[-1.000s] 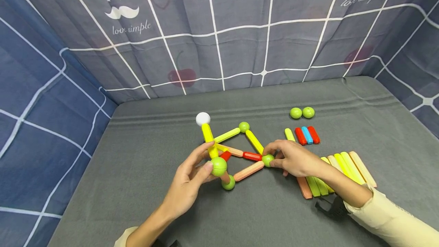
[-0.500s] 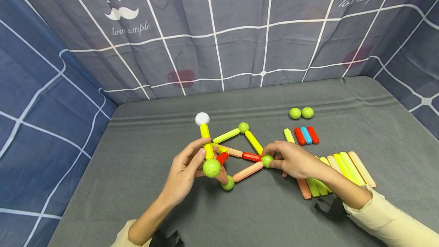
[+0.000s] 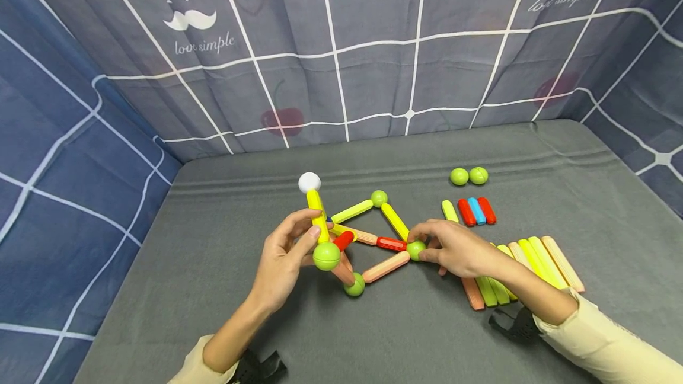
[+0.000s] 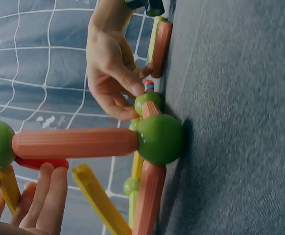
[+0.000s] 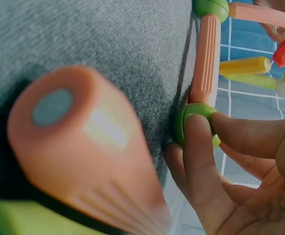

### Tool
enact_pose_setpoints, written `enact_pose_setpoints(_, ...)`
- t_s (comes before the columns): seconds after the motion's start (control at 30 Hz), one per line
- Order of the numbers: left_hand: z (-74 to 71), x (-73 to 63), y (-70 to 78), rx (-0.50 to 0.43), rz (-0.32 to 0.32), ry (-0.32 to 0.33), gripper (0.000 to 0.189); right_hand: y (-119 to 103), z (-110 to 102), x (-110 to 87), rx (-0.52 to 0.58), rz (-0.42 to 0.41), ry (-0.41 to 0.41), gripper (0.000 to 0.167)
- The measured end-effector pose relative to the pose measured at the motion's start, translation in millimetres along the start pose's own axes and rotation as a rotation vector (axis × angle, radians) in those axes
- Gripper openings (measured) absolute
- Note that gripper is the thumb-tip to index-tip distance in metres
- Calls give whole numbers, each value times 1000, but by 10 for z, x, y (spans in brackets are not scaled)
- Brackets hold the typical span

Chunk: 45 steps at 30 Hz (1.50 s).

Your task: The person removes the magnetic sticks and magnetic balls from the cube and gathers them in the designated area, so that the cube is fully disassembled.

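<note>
My left hand (image 3: 283, 256) pinches a yellow magnetic rod (image 3: 315, 209), which has a white ball (image 3: 309, 182) at its far end and a green ball (image 3: 326, 256) at its near end. From that raised green ball, a red rod (image 3: 344, 240) points inward and an orange rod (image 4: 76, 143) leads down to another green ball (image 4: 159, 139) on the cloth. At the right corner of the flat rod frame, my right hand (image 3: 456, 246) pinches a green ball (image 5: 186, 127) between thumb and fingers. An orange rod (image 5: 206, 61) joins it to the near corner.
Two loose green balls (image 3: 459, 176) lie at the back right. Short red and blue rods (image 3: 476, 211) sit in front of them. A row of long rods (image 3: 544, 262) lies partly under my right forearm. A patterned cloth (image 3: 373, 46) hangs behind.
My left hand has shifted left, carrying the yellow rod, white ball and raised green ball with it. The red rod now shows more fully. My right hand stays on its ball.
</note>
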<state>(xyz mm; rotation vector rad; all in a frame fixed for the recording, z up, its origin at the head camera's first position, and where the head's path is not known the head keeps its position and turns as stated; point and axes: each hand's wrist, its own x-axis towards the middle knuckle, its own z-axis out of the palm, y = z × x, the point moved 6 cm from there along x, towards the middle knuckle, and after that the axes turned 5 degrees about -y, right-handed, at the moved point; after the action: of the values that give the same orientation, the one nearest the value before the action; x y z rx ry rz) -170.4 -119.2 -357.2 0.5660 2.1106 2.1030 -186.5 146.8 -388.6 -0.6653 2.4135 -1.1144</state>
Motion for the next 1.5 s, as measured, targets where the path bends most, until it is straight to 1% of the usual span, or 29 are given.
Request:
enact_pose_setpoints(0.17, 54, -37, 3, -31, -9, 6, 31, 5, -12, 6, 14, -8, -7, 23)
enact_pose_setpoints(0.33, 139, -71, 4, -72, -8, -15, 32, 19, -61, 38, 20, -23, -19, 23)
enact_pose_setpoints(0.47, 239, -97, 18, -118, 23, -54, 36, 21, -101, 107, -1, -14, -32, 22)
enact_pose_setpoints(0.57, 308, -116, 19, -165, 48, -67, 39, 12, -118, 178, 2, -13, -42, 22)
enact_pose_setpoints(0.67, 348, -125, 14, -189, 67, -57, 40, 9, -121, 232, 12, -12, -55, 21)
enact_pose_setpoints(0.73, 359, -124, 11, -189, 77, -46, 40, 12, -117, 248, 19, -8, -63, 21)
enact_pose_setpoints(0.83, 363, -125, 15, -187, 91, -36, 40, 5, -114, 247, 25, -6, -70, 20)
enact_pose_setpoints(0.9, 364, -128, 24, -184, 100, -35, 40, -20, -116, 235, 5, -9, -59, 20)
enact_pose_setpoints(1.0, 367, -130, 30, -180, 108, -37, 39, -121, -132, 180, -108, -29, 25, 22)
enact_pose_setpoints(1.07, 368, -131, 32, -175, 108, -37, 39, -241, -143, 124, -181, -45, 121, 21)
enact_pose_setpoints(1.13, 367, -131, 31, -171, 108, -36, 39, -409, -142, 60, -195, -87, 220, 19)
enact_pose_setpoints(1.2, 362, -134, 33, -169, 111, -34, 38, -600, -98, 1, -87, -148, 256, 18)
enact_pose_setpoints(1.27, 358, -136, 33, -170, 121, -38, 38, -807, -27, -47, 33, -238, 258, 16)
enact_pose_setpoints(1.33, 356, -138, 36, -170, 137, -48, 37, -986, 58, -87, 117, -315, 240, 18)
enact_pose_setpoints(1.37, 355, -138, 36, -168, 141, -51, 36, -1053, 99, -99, 139, -350, 236, 20)
enact_pose_setpoints(1.4, 353, -138, 35, -167, 146, -55, 35, -1109, 132, -108, 136, -376, 243, 21)
enact_pose_setpoints(1.5, 349, -133, 34, -157, 152, -62, 34, -1184, 189, -111, 106, -417, 276, 24)
